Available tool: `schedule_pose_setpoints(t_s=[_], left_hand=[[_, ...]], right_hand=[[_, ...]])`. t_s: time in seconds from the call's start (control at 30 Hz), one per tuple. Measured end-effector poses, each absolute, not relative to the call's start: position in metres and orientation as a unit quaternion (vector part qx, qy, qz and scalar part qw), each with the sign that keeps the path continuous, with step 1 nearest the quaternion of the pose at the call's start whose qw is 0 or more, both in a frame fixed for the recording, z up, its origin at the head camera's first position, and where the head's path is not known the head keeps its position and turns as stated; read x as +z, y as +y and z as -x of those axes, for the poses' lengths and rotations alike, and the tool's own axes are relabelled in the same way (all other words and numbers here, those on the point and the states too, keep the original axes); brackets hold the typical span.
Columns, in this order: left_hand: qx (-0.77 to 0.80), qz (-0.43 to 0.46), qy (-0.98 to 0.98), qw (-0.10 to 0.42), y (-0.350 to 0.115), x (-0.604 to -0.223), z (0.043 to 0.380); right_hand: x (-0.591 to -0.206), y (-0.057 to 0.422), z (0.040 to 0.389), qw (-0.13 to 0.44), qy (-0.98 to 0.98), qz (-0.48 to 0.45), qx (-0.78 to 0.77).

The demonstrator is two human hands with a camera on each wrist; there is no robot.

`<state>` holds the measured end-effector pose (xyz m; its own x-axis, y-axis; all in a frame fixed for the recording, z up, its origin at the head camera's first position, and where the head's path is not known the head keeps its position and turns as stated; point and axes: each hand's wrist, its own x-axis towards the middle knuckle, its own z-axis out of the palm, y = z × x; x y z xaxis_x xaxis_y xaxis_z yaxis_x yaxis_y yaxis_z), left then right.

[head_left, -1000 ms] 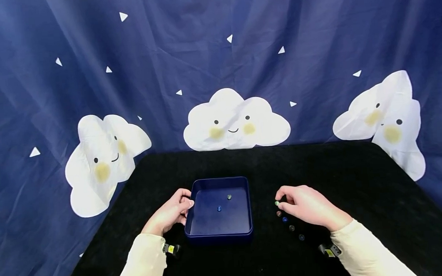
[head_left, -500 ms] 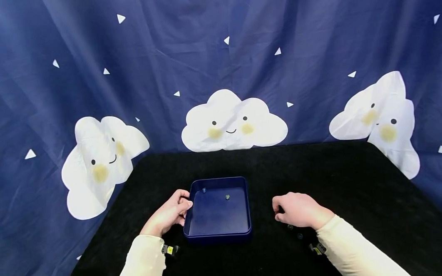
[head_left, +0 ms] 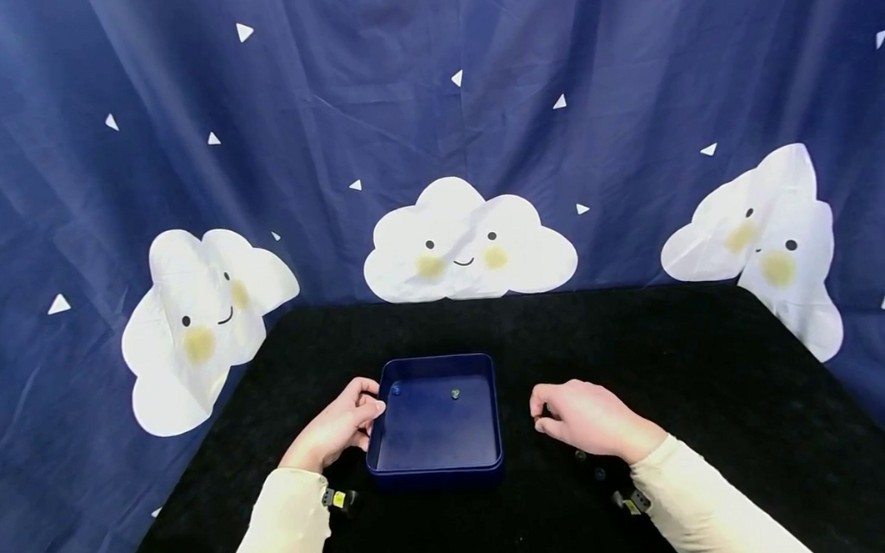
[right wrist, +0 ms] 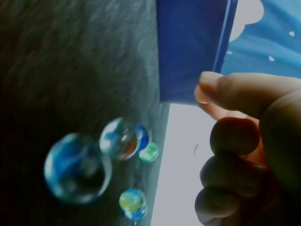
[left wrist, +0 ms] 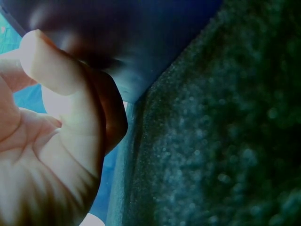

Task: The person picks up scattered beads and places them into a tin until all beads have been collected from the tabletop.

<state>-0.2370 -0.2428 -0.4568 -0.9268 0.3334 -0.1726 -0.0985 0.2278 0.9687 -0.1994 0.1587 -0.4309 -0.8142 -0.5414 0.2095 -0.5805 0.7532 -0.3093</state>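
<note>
My left hand (head_left: 338, 428) grips the left wall of a dark blue square tray (head_left: 438, 475), thumb at the rim. In the left wrist view the fingers (left wrist: 70, 94) curl against the tray's side. Inside the tray lie a blue marble (head_left: 397, 390) by the left wall and a yellow-green marble (head_left: 455, 393). Right of the tray, my right hand (head_left: 588, 419) is above the table, thumb and index finger pinching what looks like a small reddish marble, mostly hidden. In the right wrist view a large-looking blue-clear marble (right wrist: 77, 168), a clear marble (right wrist: 117, 138) and a green marble (right wrist: 149, 152) lie below.
A yellow-blue marble (right wrist: 132, 200) lies apart from the row, with another bluish one touching or behind it. Black cloth (head_left: 641, 333) covers the table. A dark blue curtain (head_left: 313, 108) with white clouds hangs behind the far edge.
My right hand has moved from beside the green marble to the reddish one's place, then left toward the tray. The blue marble in the tray has rolled to the left wall. My left hand stays.
</note>
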Motion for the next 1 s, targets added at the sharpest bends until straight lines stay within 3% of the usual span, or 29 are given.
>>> schedule_pose_setpoints(t_s=[0.33,1.0], left_hand=[[0.619,-0.073,0.763,0.172,-0.242,-0.456,0.239],[0.621,-0.074,0.759,0.180,-0.242,-0.456,0.238]], right_hand=[[-0.416,0.140,0.194,0.076,-0.925,-0.313,0.201],[-0.408,0.103,0.185,0.059,-0.914,-0.354,0.188]])
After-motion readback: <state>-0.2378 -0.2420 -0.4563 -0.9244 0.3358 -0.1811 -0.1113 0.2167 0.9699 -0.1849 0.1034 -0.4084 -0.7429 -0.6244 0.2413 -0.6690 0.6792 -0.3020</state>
